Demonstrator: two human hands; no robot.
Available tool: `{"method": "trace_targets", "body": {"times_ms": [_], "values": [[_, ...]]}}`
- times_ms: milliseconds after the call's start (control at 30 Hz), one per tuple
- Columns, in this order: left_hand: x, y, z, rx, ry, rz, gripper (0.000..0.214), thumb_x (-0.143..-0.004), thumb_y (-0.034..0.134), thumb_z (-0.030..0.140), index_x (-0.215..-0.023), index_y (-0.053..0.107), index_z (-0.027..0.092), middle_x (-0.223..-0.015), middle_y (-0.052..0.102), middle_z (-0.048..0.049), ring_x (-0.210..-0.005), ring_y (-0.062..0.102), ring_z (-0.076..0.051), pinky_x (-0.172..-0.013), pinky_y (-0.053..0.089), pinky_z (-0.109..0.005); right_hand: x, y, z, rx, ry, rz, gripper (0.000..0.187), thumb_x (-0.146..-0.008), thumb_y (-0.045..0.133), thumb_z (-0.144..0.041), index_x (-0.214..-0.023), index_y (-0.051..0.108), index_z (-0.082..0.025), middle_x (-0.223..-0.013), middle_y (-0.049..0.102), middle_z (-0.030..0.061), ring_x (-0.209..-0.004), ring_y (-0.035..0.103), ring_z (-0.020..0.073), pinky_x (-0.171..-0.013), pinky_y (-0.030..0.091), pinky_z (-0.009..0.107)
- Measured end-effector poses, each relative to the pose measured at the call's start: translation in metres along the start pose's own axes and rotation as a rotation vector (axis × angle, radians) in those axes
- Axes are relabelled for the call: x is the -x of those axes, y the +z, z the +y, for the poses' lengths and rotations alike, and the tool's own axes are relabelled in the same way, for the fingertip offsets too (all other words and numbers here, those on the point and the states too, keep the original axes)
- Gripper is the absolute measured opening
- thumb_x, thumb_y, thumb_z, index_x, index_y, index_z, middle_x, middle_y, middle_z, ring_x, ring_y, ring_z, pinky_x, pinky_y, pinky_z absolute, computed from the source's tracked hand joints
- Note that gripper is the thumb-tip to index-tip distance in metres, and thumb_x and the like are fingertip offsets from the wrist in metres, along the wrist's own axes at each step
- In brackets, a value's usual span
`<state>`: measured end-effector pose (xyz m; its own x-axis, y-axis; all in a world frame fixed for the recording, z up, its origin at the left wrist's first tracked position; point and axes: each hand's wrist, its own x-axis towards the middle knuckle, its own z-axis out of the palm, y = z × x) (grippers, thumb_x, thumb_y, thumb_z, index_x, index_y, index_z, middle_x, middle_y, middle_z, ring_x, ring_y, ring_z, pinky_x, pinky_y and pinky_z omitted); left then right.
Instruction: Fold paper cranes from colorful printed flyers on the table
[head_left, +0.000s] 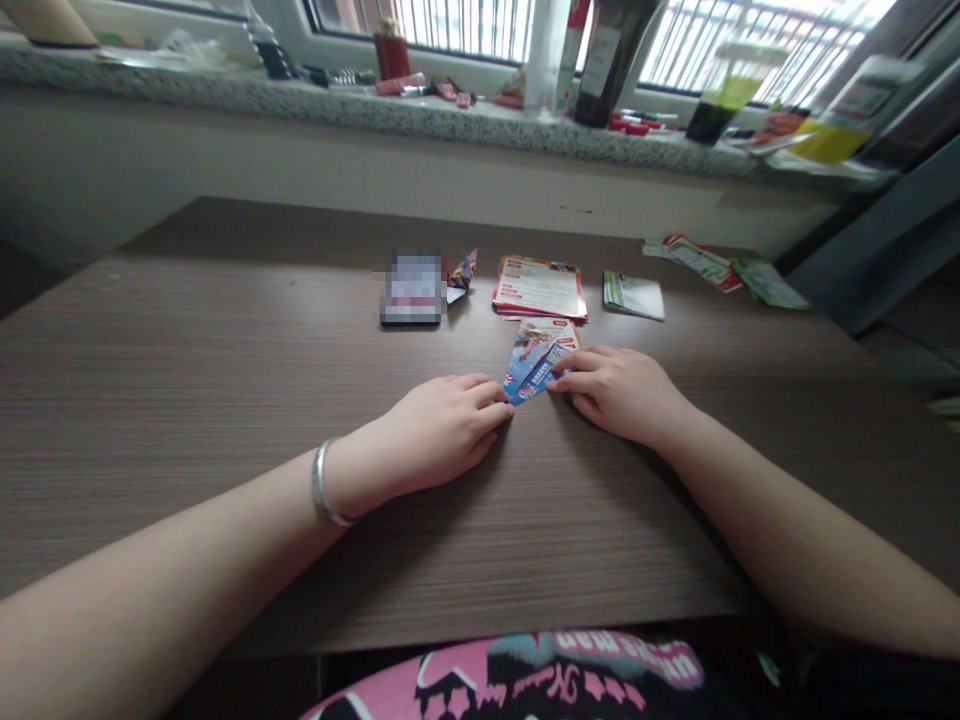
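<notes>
A colourful printed paper sheet [532, 350], partly folded over with its blue side showing, lies on the table in front of me. Its lower left corner is pinched by the fingertips of my left hand [457, 425], which wears a silver bangle [322, 485] at the wrist. From the other side, my right hand [626, 390] grips the sheet's right edge at the folded flap, fingers bent onto the paper. Just beyond the sheet sits a stack of printed cards [540, 287] with red and orange borders.
Behind my left hand lie a phone-like device [412, 290], its screen blurred, and a small folded paper piece [463, 272]. Right of the stack is a green-and-white paper pile [634, 296]; more leaflets [705, 262] lie at the far right. Bottles [611, 65] line the windowsill [465, 122].
</notes>
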<state>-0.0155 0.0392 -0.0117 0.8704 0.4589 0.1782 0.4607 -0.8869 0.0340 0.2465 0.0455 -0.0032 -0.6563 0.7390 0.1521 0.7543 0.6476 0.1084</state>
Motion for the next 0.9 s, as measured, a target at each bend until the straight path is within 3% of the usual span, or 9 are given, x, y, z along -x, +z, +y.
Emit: {"method": "trace_targets", "body": {"times_ms": [367, 900], "values": [[0.002, -0.004, -0.002, 0.018, -0.017, -0.035, 0.025, -0.091, 0.05, 0.02, -0.109, 0.066, 0.017, -0.116, 0.064, -0.0106, -0.11, 0.061, -0.024, -0.098, 0.052, -0.04, 0.007, 0.002, 0.014, -0.009, 0.119, 0.01, 0.029, -0.087, 0.054, -0.021, -0.101, 0.075, -0.036, -0.123, 0.068, -0.0032, -0.097, 0.066, 0.0205, -0.069, 0.047, 0.032], [0.002, -0.007, -0.001, 0.034, -0.028, -0.049, 0.027, -0.091, 0.046, 0.015, -0.107, 0.067, 0.015, -0.12, 0.064, -0.0107, -0.112, 0.061, -0.023, -0.099, 0.051, -0.038, 0.009, 0.002, 0.029, 0.039, 0.282, -0.02, 0.027, -0.09, 0.05, -0.028, -0.091, 0.077, -0.032, -0.108, 0.074, -0.0044, -0.093, 0.068, 0.0197, -0.058, 0.041, 0.031]]}}
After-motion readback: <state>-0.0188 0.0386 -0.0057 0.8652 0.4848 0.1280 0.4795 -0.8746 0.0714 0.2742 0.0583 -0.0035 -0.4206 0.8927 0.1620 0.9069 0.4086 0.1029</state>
